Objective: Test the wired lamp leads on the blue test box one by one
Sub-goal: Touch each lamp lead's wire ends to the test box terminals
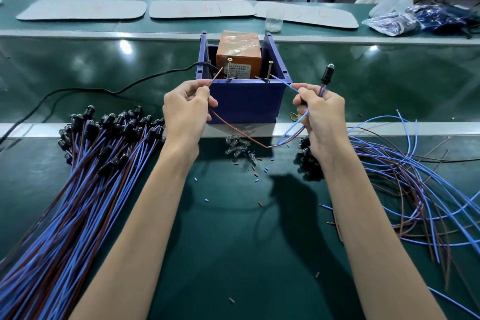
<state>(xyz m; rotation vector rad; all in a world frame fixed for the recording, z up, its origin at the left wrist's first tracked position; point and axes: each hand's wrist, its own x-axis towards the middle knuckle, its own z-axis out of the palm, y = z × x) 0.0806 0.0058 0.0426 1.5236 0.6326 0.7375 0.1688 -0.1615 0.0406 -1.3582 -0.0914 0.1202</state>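
Left hand (pixel 185 112) pinches thin brown wire lead (pixel 215 77), tip near left screw post (pixel 229 69) of blue plastic test box (pixel 246 101). Right hand (pixel 322 114) grips light-blue wire lead (pixel 284 83), tip beside right screw post (pixel 269 70). Black lamp holder with clear bulb (pixel 326 76) upright above right fingers. Contact with posts: cannot tell.

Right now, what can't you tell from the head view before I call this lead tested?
Head view only:
- Brown wire tip against the left screw: too small to tell contact.
- Blue wire tip by the right screw: same.
- Lamp lit or not: too small.
- Orange box label: print blurred.
- Wires' run inside the right hand: hidden by its fingers.
- Left bundle: ends cut off by frame edge.
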